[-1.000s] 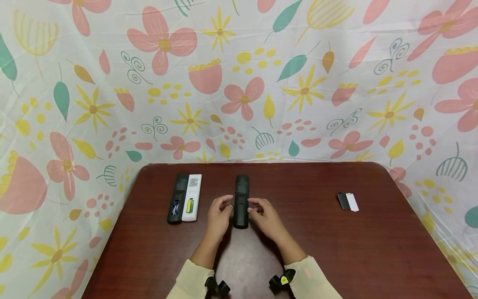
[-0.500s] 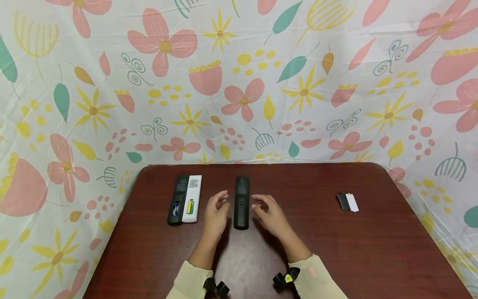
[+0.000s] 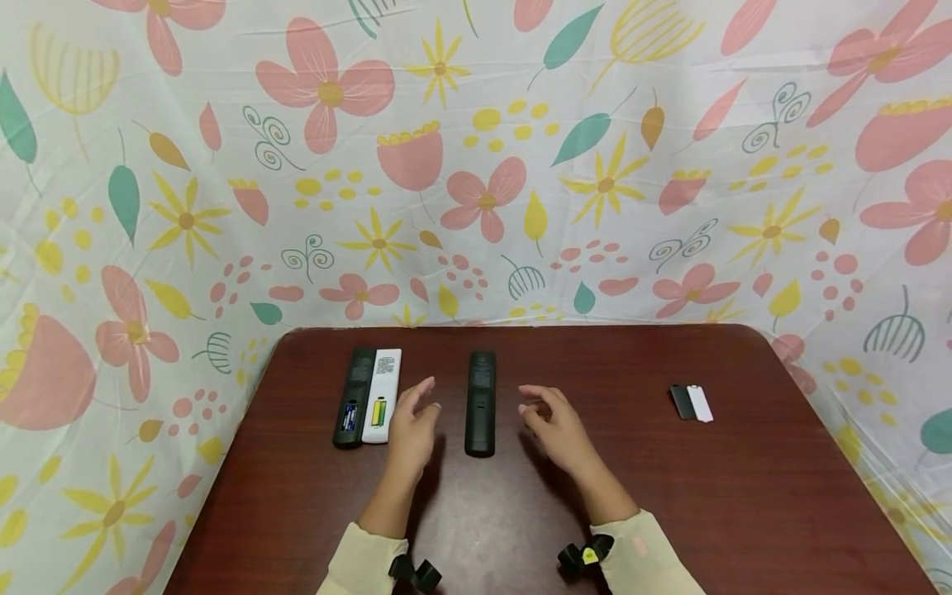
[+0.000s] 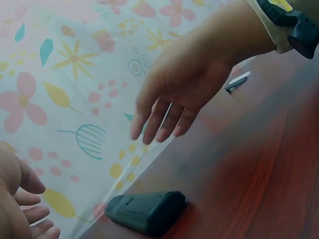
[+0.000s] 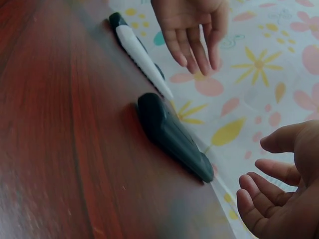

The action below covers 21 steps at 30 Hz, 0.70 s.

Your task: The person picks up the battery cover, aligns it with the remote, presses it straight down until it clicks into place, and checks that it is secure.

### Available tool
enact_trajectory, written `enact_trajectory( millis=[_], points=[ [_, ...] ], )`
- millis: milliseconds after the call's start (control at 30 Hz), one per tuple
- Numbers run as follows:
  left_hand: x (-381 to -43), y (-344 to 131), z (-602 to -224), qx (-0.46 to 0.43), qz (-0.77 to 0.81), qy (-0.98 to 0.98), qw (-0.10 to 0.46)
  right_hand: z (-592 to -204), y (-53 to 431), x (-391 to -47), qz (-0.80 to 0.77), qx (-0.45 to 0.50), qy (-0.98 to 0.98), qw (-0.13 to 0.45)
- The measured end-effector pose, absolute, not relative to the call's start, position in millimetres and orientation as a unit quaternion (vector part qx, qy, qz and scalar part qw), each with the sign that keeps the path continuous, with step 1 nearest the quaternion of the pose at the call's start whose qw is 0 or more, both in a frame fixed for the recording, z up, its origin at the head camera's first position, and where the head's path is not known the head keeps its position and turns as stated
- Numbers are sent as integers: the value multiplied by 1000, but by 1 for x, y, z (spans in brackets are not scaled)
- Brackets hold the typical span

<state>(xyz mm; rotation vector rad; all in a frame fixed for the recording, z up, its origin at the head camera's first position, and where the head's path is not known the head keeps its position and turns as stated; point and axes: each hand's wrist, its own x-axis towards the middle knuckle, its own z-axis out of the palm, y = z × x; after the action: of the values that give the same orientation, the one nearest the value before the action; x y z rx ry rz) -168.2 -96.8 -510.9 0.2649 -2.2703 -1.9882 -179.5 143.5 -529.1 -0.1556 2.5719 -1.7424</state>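
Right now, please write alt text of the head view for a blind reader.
A person's left grip and right grip, open, flank a black remote without touching it. On the table, at left, another black remote and a white remote show batteries; a black cover and a white cover lie at right.

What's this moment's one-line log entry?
left grip: holds nothing; right grip: holds nothing; long black plastic remote: untouched between them, on reddish-brown wood-grain table

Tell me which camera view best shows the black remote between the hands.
The head view: it shows the black remote from above, its whole upper face uncovered. The left wrist view has it foreshortened near the bottom edge; the right wrist view shows it slantwise, mostly its near end and one side.
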Motion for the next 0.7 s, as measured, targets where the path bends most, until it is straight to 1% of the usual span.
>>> enact_trajectory(
  millis=[233,433,700],
  points=[
    [-166,-107,-507,90,-647,-755,61,-525,159,-179,-561,-34,827,15],
    [-164,-115,-507,84,-634,-765,69,-526,172,-179,-555,-33,831,-1],
    [-168,-126,-509,97,-592,-793,107,-524,190,-179,-507,-23,861,-18]
  ],
)
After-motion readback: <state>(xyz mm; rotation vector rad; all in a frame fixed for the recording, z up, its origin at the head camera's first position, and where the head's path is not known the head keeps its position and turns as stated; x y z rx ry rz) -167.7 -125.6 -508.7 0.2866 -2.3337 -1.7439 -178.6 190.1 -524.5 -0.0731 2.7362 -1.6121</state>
